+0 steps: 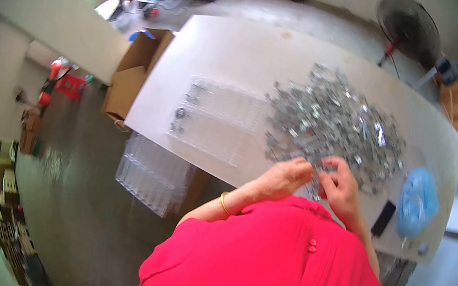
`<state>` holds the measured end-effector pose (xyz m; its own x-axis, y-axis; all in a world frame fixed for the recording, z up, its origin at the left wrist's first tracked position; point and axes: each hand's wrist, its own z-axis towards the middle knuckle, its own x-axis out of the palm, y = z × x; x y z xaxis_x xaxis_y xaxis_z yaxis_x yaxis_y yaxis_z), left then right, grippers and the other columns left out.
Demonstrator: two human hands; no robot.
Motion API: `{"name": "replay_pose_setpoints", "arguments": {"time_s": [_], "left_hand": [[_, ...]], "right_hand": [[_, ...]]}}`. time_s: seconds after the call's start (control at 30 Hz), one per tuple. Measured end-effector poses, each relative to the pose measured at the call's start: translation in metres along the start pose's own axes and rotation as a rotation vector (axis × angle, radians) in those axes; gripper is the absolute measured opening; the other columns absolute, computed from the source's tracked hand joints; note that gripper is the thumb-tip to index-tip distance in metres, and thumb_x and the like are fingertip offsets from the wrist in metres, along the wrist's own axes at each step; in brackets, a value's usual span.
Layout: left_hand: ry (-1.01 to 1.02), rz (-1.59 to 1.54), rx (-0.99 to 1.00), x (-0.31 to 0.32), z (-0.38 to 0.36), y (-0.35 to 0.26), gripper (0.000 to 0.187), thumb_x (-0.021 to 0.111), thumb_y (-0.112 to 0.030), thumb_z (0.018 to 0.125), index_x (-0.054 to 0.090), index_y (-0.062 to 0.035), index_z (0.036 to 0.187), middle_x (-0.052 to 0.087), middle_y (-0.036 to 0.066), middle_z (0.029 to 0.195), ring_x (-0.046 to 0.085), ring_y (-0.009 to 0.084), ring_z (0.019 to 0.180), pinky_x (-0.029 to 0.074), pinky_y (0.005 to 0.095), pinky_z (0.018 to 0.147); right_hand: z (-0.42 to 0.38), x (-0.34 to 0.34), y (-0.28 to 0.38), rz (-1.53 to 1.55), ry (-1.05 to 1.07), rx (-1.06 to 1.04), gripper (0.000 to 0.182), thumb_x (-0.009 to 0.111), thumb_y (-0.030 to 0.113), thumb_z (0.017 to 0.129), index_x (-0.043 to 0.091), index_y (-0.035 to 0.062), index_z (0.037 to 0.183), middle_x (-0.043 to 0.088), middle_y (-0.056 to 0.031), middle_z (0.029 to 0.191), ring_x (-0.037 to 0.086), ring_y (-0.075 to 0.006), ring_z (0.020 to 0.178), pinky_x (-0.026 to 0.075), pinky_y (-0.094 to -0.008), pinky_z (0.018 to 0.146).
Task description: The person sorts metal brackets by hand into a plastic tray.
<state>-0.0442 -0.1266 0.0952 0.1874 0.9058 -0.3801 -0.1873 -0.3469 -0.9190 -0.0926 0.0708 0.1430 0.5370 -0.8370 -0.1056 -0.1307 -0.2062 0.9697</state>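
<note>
A large pile of small shiny metal parts (335, 115) lies spread over the white table in front of me. My left hand (291, 175), with a gold bangle at the wrist, is at the pile's near edge with its fingers pinched together. Close beside it, my right hand (340, 187) has its thumb and fingers curled inward. Whatever is between the fingers is too small and blurred to make out. To the left of the pile lie clear plastic trays (212, 134) with narrow slots; several metal parts sit at their left end.
A blue plastic bag (417, 200) and a black flat object (384, 218) lie at the table's (239, 43) right side. More clear trays (154, 170) are stacked below its left edge. A cardboard box (128, 85) stands to the left, a fan (407, 29) beyond the far side.
</note>
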Motion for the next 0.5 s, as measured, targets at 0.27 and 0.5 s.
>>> {"name": "replay_pose_setpoints", "arguments": {"time_s": [0.27,0.5], "left_hand": [[0.029,0.123,0.067,-0.042,-0.023,0.002,0.013,0.058,-0.016,0.097,0.055,-0.0039,0.097,0.056,0.016,0.093,0.059,0.0389,0.085,0.047,0.0464,0.071],[0.157,0.201,0.138,-0.068,-0.039,0.018,0.014,0.059,-0.018,0.096,0.055,-0.0041,0.095,0.055,0.014,0.09,0.058,0.0359,0.083,0.046,0.0456,0.073]], "right_hand": [[0.02,0.034,-0.021,0.144,0.047,-0.004,0.013,0.061,0.017,0.1,0.062,0.0045,0.105,0.056,0.0054,0.068,0.044,-0.0007,0.059,0.033,-0.0199,0.051],[0.034,0.068,-0.024,0.114,-0.129,-0.099,0.013,0.062,0.014,0.099,0.065,0.0049,0.091,0.056,0.0071,0.076,0.044,-0.0004,0.063,0.033,-0.0189,0.054]]}}
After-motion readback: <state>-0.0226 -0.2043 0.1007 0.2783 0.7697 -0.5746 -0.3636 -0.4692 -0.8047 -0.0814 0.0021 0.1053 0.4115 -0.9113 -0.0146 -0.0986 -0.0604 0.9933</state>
